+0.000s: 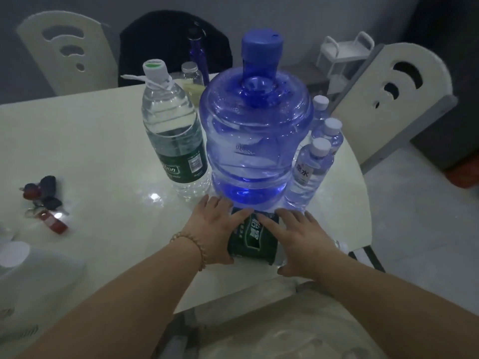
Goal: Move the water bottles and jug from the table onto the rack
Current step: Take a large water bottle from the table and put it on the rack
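Observation:
A big blue water jug (252, 141) with a blue cap stands on the white table (90, 141). Left of it stands a tall clear bottle (173, 130) with a green label and white cap. Three small clear bottles (313, 167) line up on the jug's right. A green-labelled bottle (252, 239) lies on its side in front of the jug. My left hand (212, 229) and my right hand (298, 239) rest on either side of that lying bottle, fingers spread toward the jug's base. A small white rack (342, 55) stands on the floor beyond the table.
Keys with a red fob (45, 203) lie at the table's left. A small jar (191, 73) and a dark blue bottle (198, 53) stand behind the jug. White chairs (396, 99) flank the table, one at the back left, one at the right.

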The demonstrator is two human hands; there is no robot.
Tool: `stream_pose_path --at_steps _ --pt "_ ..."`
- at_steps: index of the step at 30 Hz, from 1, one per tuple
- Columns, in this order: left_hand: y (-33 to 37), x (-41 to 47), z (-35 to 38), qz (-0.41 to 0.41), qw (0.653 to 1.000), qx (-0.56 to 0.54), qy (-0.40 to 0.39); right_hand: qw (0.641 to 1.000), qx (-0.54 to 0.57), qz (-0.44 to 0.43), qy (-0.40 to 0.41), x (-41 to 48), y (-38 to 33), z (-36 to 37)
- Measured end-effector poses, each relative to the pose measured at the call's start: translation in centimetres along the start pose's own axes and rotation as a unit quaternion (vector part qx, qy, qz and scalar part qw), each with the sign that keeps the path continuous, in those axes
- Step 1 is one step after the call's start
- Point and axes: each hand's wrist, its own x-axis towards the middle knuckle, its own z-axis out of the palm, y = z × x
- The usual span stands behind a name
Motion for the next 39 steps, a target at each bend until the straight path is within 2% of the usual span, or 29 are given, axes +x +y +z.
stream_pose_path --at_steps 6,11,19,27,35,39 --pt "-0.1 0.3 0.2 0.002 1.000 0.019 -0.015 0.999 0.023 0.036 -0.024 0.1 -0.6 -0.1" --pt "0.7 -0.9 0.1 -0.004 1.000 0.000 -0.006 1.000 0.002 0.024 -0.013 -0.9 -1.0 -0.4" --pt "6.2 -0.9 -3.0 0.012 1.000 -0.024 -0.002 1.000 -0.010 0.013 -0.004 -6.7 2.0 -2.5" --pt "17.9 6.0 -11.3 0.076 0.994 0.032 0.076 0.996 -0.025 0.075 0.049 -17.5 12.6 -6.3" --pt "38.4 16.0 -16.8 0.147 0.981 0.045 0.123 0.986 -0.035 0.142 0.074 -34.2 28.2 -6.4" --pt "45.4 19.4 -17.3 0.141 0.978 0.042 0.151 0.984 -0.050 0.155 0.072 -38.9 34.2 -6.4"
